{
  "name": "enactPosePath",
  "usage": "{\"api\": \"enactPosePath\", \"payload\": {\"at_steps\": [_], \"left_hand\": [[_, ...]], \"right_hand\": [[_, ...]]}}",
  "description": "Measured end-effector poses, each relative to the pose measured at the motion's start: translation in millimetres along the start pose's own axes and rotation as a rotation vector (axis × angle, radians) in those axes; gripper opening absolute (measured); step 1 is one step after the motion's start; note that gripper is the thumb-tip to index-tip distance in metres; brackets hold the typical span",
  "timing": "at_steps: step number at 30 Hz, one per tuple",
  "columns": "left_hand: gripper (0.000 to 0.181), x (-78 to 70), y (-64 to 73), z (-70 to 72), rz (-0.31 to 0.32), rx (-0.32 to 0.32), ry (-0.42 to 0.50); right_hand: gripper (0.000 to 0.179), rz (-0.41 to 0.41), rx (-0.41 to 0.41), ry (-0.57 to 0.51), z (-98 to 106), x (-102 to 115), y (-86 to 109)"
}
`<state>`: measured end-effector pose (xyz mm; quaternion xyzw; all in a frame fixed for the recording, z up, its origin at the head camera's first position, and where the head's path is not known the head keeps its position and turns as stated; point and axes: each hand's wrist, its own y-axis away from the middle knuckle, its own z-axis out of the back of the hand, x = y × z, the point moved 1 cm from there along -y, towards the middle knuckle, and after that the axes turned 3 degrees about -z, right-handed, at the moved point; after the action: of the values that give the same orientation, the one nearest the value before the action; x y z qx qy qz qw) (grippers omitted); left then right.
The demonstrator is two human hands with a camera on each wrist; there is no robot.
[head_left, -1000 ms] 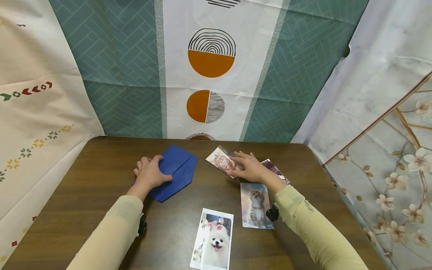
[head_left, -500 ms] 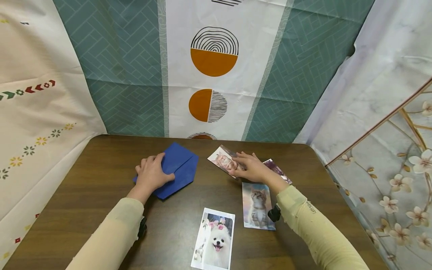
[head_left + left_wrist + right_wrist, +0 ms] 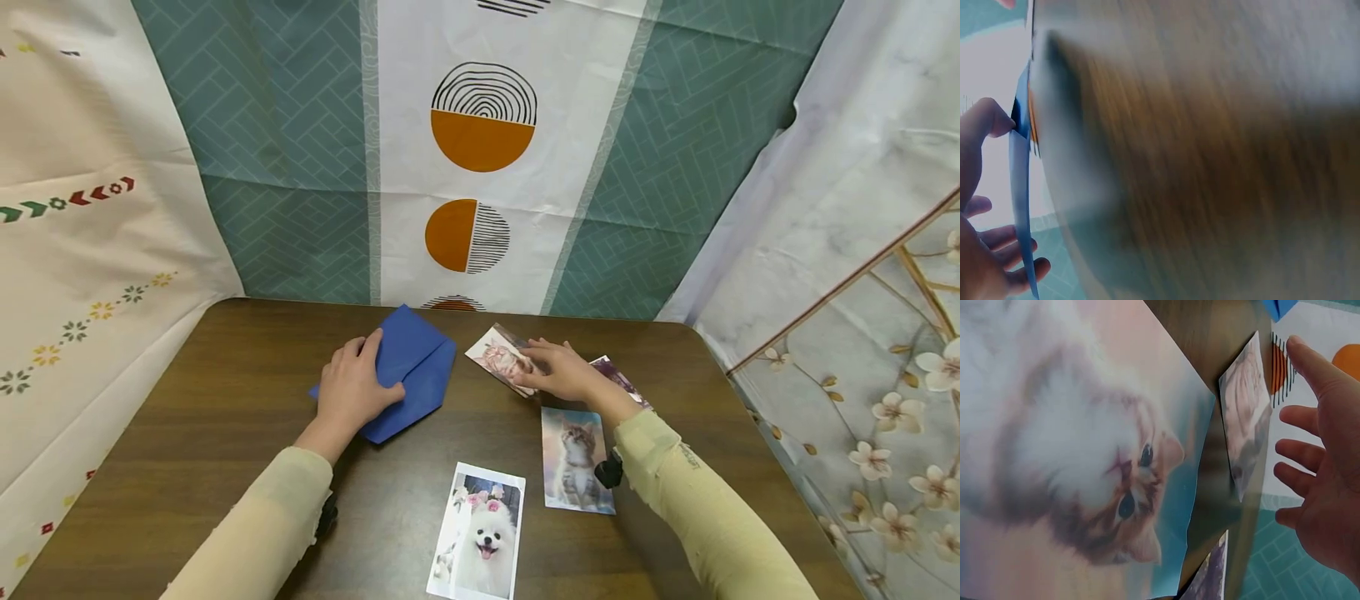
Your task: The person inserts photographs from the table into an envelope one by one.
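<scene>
My left hand point(image 3: 352, 385) holds a blue paper envelope point(image 3: 422, 367) by its left side, at the back left of the table. In the left wrist view the thumb lies on one face of the envelope point(image 3: 1021, 181) and the fingers reach round its other edge. My right hand point(image 3: 564, 373) hovers over or lightly touches a photo of a pale cat point(image 3: 501, 360); contact is hard to tell. Its fingers look loosely extended in the right wrist view, with nothing gripped. Partly behind that wrist lies a purplish photo point(image 3: 619, 380).
A kitten photo point(image 3: 576, 467) lies below the right wrist, and a white dog photo point(image 3: 484, 546) lies nearer the front. All are on a brown wooden table point(image 3: 225, 400). Patterned cloths point(image 3: 300, 167) hang behind and on both sides.
The left hand has shifted right and slightly away with the envelope, bringing it closer to the pale cat photo. My right hand stays nearly in place. The head view has turned slightly.
</scene>
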<state>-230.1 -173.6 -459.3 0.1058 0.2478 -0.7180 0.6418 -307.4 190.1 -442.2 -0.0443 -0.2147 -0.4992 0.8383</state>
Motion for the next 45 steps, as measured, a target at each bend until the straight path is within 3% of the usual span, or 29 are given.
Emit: {"api": "enactPosePath", "payload": {"at_steps": [10, 16, 21, 35, 45], "left_hand": [[0.091, -17.0, 7.8, 1.5, -0.057, -0.059, -0.054], [0.09, -25.8, 11.7, 3.7, -0.068, -0.059, -0.057], [0.085, -30.4, 14.1, 5.0, -0.079, -0.066, -0.067], [0.073, -36.4, 19.6, 3.6, -0.087, -0.094, -0.101], [0.073, -35.3, 20.7, 1.7, -0.051, -0.104, -0.09]], "right_hand": [[0.066, -0.033, -0.032, -0.069, 3, -13, -28.7], [0.067, -0.102, -0.048, -0.248, 8, -23, -41.6], [0.066, -0.114, -0.054, -0.349, 14, -28, -49.0], [0.061, -0.098, -0.037, -0.284, 20, -18, -80.5], [0.058, -0.11, -0.004, -0.33, 19, -23, -91.0]]}}
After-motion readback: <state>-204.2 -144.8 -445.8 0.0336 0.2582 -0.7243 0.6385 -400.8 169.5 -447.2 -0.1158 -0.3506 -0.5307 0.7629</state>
